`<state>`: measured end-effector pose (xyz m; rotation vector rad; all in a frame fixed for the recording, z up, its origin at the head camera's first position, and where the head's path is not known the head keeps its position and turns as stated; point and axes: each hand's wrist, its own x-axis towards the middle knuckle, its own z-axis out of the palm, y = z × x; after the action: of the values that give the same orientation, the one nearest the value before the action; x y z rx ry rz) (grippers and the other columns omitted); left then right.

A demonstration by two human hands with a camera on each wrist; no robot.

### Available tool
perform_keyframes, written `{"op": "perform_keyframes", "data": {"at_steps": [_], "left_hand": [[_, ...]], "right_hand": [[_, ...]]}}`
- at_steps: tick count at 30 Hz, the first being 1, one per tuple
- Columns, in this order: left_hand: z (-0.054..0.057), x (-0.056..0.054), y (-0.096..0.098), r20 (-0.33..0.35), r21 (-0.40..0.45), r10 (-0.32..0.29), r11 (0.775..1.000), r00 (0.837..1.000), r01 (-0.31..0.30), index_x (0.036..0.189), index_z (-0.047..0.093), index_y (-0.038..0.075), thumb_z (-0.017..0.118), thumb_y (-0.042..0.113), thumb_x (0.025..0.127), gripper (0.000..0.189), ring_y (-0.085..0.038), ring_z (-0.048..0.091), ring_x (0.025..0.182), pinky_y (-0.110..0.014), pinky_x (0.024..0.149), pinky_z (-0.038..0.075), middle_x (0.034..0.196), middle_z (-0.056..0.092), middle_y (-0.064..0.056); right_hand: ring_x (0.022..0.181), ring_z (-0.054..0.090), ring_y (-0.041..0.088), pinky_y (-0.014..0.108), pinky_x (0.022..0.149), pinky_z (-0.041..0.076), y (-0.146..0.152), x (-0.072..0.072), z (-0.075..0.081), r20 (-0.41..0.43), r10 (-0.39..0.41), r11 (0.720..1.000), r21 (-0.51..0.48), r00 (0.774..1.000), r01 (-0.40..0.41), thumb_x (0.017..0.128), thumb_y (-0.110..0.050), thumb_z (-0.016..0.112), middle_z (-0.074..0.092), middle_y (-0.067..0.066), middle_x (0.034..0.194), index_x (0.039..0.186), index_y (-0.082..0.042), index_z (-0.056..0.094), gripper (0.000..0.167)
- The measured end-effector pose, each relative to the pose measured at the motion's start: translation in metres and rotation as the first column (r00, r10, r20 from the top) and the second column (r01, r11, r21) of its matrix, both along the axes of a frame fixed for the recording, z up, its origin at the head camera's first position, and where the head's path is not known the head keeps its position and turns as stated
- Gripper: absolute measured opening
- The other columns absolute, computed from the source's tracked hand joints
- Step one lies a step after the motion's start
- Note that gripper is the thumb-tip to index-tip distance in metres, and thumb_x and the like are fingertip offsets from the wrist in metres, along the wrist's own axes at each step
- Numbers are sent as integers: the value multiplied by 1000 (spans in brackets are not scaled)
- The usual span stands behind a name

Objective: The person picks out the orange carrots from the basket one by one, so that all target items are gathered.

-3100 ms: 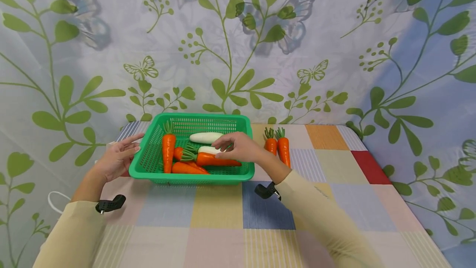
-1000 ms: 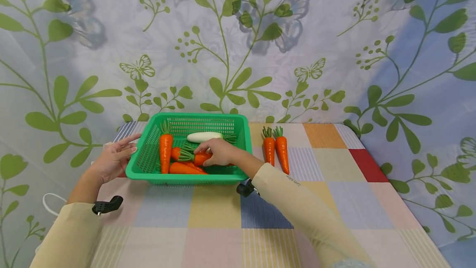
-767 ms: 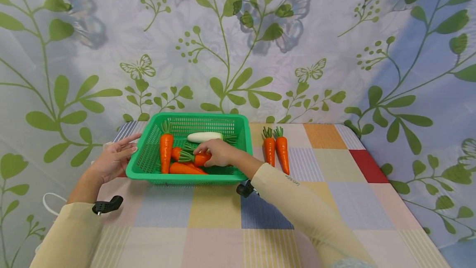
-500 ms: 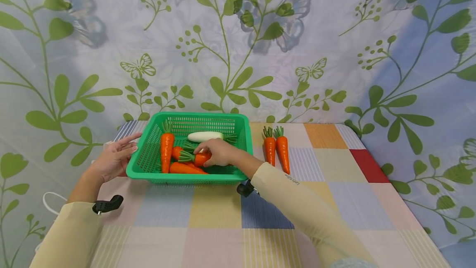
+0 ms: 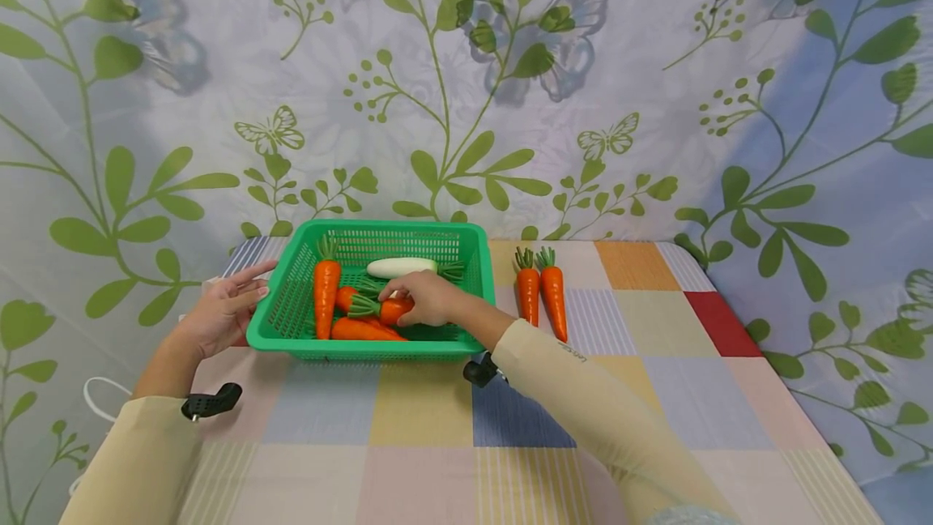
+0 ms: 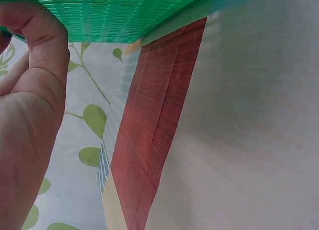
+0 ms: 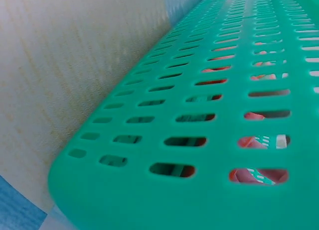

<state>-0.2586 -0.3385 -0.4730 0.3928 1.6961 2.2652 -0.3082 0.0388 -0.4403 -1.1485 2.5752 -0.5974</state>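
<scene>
My right hand (image 5: 430, 300) reaches into a green plastic basket (image 5: 364, 345) and holds a carrot (image 5: 394, 312) near its leafy end; the hand covers the carrot's tip. Left of it, one carrot (image 5: 326, 298) leans along the basket's left side. Another carrot (image 5: 364, 330) lies by the front wall, and one more is partly covered between them. A white radish (image 5: 401, 268) lies toward the back. My left hand (image 5: 222, 310) touches the left rim, its fingers extended in the head view. The right wrist view is mostly filled by the basket's slotted wall (image 7: 124, 190).
Two carrots, one (image 5: 528, 290) beside the other (image 5: 554, 300), lie on the patchwork tablecloth (image 5: 423, 403) right of the basket. A leaf-patterned curtain (image 5: 466, 87) hangs close behind. A white cable (image 5: 98, 399) loops at the left edge.
Compared with 3 seconds ago, my right hand has moved left and lower onto the carrot, uncovering the back radish's leaves. Over the last second both hands stay nearly still.
</scene>
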Motion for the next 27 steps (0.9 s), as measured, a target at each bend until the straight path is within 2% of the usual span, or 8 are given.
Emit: {"op": "perform_keyframes", "data": {"at_steps": [8,17,22,27], "left_hand": [[1,1,1,-3,-5,-3,1000,1000,3,160,28,11,43,-1,108,55,-15,74,103,-33,87,63,118,70,-4],[-3,-1,0,-18,7,-8,1000,1000,8,160,30,12,42,-1,108,55,-15,74,103,-33,87,63,119,70,-4],[-4,-3,-1,-24,24,-18,1000,1000,19,160,28,10,41,-3,108,55,-16,74,102,-33,86,63,118,70,-5],[-3,-2,-2,-30,36,-32,999,999,34,160,27,10,40,-3,108,55,-16,74,103,-34,87,63,119,69,-5]], "right_hand": [[115,65,20,26,94,55,1,-1,-1,27,1,999,-48,1000,0,91,-17,80,68,4,130,132,-23,68,44],[111,66,18,25,91,56,8,-8,2,51,-16,980,-199,999,25,91,-21,80,68,1,129,135,-25,66,46],[111,69,20,27,94,57,15,-11,7,68,-45,949,-307,997,64,91,-22,80,68,4,132,137,-25,65,49],[109,69,19,29,94,58,23,-12,15,107,-65,899,-425,992,105,91,-22,79,68,5,132,139,-24,64,50]]}}
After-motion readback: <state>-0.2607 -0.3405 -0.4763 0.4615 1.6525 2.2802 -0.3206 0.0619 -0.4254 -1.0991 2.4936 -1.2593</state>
